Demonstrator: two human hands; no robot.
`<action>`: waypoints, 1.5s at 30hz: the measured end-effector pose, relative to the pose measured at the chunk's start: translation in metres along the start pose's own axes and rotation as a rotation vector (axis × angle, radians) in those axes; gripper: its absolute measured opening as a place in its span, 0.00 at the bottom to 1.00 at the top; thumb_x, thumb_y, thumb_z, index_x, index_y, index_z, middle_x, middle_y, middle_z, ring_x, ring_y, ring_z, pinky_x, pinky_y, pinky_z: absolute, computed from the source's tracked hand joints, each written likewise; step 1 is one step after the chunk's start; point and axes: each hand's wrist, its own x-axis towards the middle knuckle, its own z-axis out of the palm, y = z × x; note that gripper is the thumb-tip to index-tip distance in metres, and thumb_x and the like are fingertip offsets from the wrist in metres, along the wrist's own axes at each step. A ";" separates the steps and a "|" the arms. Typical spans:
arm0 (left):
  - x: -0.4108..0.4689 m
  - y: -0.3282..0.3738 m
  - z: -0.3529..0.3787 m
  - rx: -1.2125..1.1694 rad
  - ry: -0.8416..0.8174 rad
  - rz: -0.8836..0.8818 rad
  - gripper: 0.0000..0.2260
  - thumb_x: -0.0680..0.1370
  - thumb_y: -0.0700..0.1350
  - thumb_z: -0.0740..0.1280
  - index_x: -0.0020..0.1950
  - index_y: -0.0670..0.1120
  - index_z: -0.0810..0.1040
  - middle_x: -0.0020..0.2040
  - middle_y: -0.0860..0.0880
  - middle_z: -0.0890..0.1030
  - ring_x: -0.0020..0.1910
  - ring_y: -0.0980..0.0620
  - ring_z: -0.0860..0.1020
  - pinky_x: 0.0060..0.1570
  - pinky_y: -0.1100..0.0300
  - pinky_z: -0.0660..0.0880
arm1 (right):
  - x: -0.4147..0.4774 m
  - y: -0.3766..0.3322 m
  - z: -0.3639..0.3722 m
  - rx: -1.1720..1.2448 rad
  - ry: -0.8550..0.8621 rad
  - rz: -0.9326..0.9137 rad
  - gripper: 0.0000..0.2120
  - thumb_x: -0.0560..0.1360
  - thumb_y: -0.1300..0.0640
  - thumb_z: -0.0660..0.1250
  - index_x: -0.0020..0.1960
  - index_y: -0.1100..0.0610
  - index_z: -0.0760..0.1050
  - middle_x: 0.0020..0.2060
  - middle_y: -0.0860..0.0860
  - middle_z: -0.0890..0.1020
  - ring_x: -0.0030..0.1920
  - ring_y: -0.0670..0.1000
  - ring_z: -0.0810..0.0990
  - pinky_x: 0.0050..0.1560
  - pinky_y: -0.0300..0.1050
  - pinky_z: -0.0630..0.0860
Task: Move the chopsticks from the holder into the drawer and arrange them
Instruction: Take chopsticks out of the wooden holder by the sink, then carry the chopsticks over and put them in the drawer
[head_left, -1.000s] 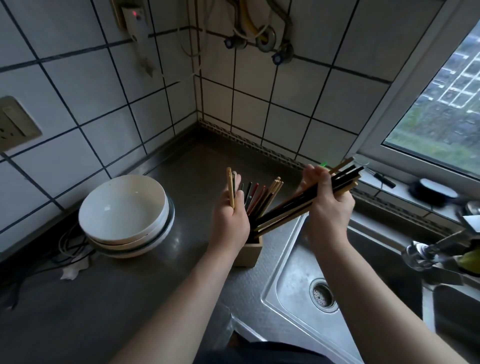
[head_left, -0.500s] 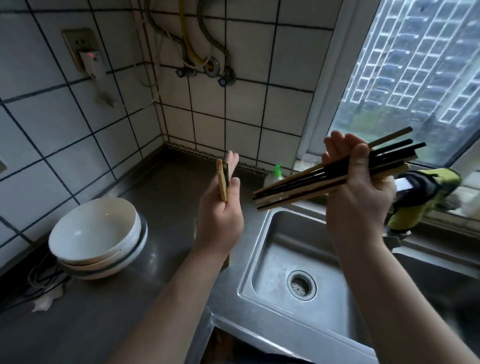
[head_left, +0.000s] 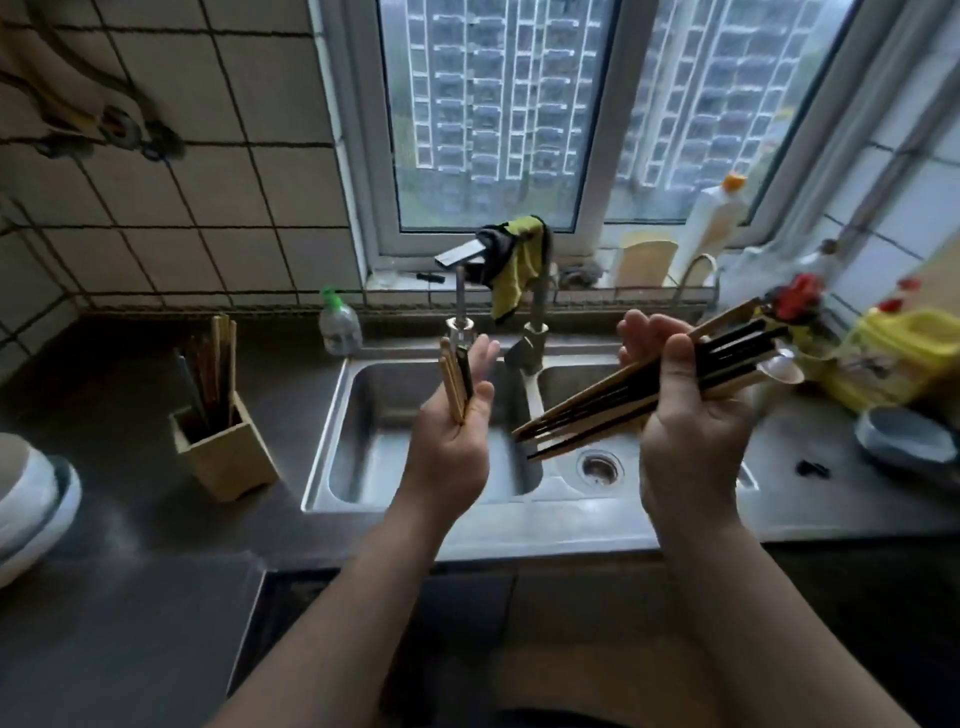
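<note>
The steel table (head_left: 130, 519) carries a double sink (head_left: 363, 499) at centre. At 9 o'clock a wooden holder (head_left: 228, 457) stands upright with several chopsticks inside. The right hand (head_left: 691, 431), at 3 o'clock, grips a large bundle of chopsticks (head_left: 623, 395) slanting over the sink. The left hand (head_left: 457, 431), at centre, pinches a few upright chopsticks (head_left: 456, 376).

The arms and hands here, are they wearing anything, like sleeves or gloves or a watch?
No. Both arms are bare right up to the bottom edge of the picture, with no sleeves in view. The left hand and the right hand have no gloves, and no rings, watch or bracelet can be seen on them.
</note>
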 end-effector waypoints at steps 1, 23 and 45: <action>-0.016 0.003 0.022 -0.027 -0.045 -0.014 0.20 0.83 0.37 0.57 0.67 0.60 0.68 0.72 0.51 0.72 0.73 0.59 0.66 0.75 0.54 0.60 | -0.008 -0.013 -0.027 -0.040 0.020 0.004 0.08 0.81 0.61 0.59 0.53 0.59 0.78 0.52 0.58 0.84 0.56 0.56 0.83 0.63 0.55 0.75; -0.265 0.061 0.429 -0.205 -1.095 -0.228 0.16 0.83 0.43 0.58 0.65 0.62 0.72 0.68 0.59 0.75 0.71 0.61 0.69 0.74 0.49 0.62 | -0.164 -0.215 -0.437 -0.524 0.809 -0.151 0.11 0.81 0.61 0.58 0.52 0.54 0.79 0.53 0.54 0.84 0.57 0.50 0.82 0.63 0.49 0.75; -0.459 0.021 0.733 -0.104 -1.859 -0.367 0.16 0.85 0.42 0.56 0.71 0.52 0.71 0.71 0.52 0.73 0.65 0.66 0.72 0.63 0.73 0.67 | -0.237 -0.281 -0.730 -0.815 1.475 0.026 0.10 0.81 0.60 0.58 0.53 0.53 0.78 0.52 0.49 0.84 0.57 0.45 0.82 0.64 0.51 0.76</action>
